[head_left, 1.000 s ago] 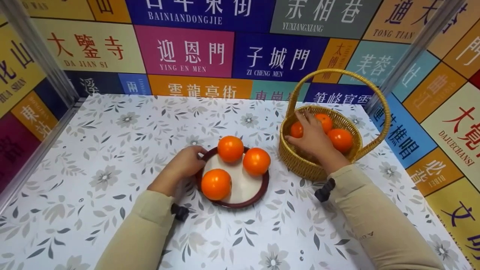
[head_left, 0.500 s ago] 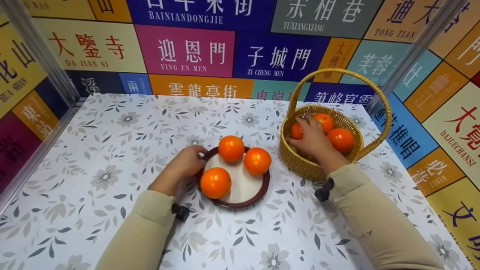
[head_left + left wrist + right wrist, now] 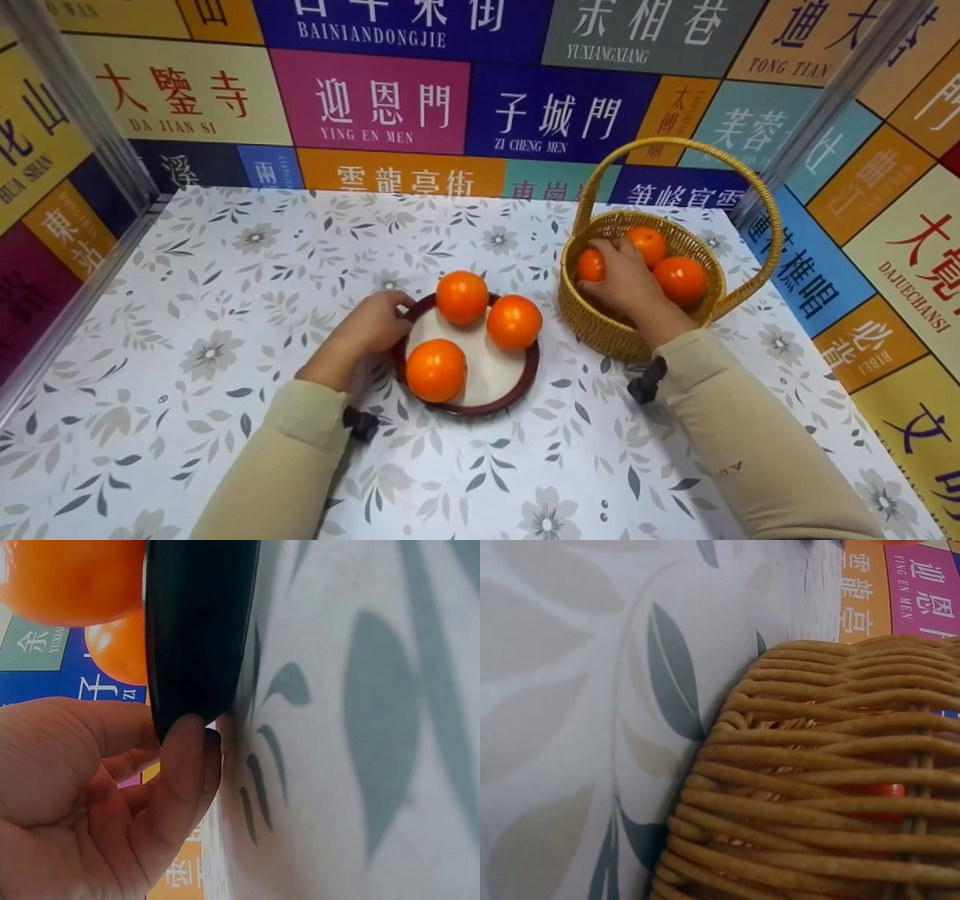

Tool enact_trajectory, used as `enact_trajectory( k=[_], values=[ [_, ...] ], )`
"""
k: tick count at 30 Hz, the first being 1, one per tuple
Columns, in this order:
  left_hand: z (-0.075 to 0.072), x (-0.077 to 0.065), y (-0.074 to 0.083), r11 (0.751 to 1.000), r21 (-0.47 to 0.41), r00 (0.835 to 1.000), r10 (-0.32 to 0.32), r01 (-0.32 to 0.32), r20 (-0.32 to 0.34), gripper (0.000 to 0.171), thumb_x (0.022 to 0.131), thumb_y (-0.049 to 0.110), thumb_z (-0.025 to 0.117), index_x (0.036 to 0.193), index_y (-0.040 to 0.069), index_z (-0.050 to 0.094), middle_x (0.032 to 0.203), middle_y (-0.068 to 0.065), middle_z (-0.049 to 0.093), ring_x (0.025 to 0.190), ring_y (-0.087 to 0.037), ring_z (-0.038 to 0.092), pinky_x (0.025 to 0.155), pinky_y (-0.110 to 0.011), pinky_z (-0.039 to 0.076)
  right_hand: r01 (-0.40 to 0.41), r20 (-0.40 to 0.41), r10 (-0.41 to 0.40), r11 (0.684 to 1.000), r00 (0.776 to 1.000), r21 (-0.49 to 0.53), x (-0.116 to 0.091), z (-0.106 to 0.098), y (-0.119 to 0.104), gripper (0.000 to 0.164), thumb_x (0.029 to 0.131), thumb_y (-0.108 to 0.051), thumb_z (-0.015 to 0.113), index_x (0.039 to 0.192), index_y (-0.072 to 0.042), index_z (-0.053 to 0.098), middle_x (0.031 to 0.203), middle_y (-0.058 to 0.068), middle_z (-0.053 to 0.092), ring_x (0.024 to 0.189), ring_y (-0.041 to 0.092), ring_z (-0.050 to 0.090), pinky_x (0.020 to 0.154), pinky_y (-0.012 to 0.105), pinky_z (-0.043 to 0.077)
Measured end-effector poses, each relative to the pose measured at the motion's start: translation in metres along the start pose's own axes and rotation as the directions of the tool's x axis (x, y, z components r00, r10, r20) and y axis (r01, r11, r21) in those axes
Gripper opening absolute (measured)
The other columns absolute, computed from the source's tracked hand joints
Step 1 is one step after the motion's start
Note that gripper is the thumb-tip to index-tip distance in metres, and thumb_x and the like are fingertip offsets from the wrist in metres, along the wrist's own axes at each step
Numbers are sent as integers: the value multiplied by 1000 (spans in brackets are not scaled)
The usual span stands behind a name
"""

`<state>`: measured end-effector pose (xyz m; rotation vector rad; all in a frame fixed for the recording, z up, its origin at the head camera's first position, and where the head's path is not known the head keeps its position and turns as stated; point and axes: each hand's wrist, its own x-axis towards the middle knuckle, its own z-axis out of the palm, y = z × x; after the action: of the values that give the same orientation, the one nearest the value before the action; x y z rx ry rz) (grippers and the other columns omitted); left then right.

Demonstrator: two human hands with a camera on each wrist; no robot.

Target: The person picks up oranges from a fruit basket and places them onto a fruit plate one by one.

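Note:
In the head view my left hand [image 3: 367, 330] pinches the left rim of a white plate with a dark red edge [image 3: 525, 382]. The left wrist view shows thumb and fingers on the edge of the plate's dark underside [image 3: 199, 630]. Three oranges lie on the plate: a back one [image 3: 462, 297], a right one [image 3: 514, 322] and a front-left one [image 3: 436, 370]. Inside a wicker basket [image 3: 600, 322], my right hand [image 3: 630, 281] grips an orange [image 3: 591, 264], which it partly covers. The right wrist view shows the basket's woven side [image 3: 817, 795] but not the hand.
Two more oranges, one at the back [image 3: 646, 244] and one at the right [image 3: 681, 280], lie in the basket beside my hand. Its tall handle [image 3: 682, 142] arches above. A floral cloth [image 3: 247, 300] covers the table, and printed panels [image 3: 367, 101] stand behind.
My right hand's fingers have drawn in around the orange in the basket, which has shifted slightly left. On the plate, the front-left orange has rocked a little. The left hand stays at the rim.

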<state>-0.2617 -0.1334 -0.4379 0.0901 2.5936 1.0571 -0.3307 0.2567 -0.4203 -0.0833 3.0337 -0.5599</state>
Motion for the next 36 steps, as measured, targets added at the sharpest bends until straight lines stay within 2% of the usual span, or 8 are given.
enact_trajectory(
  k=[10,19,28,36],
  values=[
    [1,-2,-2,999,3,999,35,-35,-15,33,95,9,60,127,7,67,109,-14,72,94,-26,64,87,-38,54,37,-20,-37,999,999,39,-6,-1,0,77,90,-33,76,156,-13,42,155,29,37,136,48,45,112,67,40],
    [0,1,-3,999,15,999,42,-41,-22,34,94,9,61,127,7,67,109,-15,72,94,-26,64,89,-39,52,23,-33,-19,995,999,102,-12,-7,-4,77,91,-35,76,157,-18,42,159,27,34,139,47,45,112,69,39],
    [1,0,-1,1000,5,1000,-1,1,-9,34,95,10,61,128,9,67,112,-14,72,96,-26,64,90,-38,53,25,-57,-17,987,998,158,-19,-12,-7,79,91,-37,77,159,-22,39,160,24,34,138,46,47,111,70,40],
    [0,-1,-1,999,14,999,34,-34,-15,35,95,9,60,129,8,67,112,-15,72,94,-25,65,87,-37,53,29,-94,-11,980,996,196,-25,-15,-11,80,90,-38,78,159,-20,40,159,24,35,136,46,47,109,69,42]
  ],
)
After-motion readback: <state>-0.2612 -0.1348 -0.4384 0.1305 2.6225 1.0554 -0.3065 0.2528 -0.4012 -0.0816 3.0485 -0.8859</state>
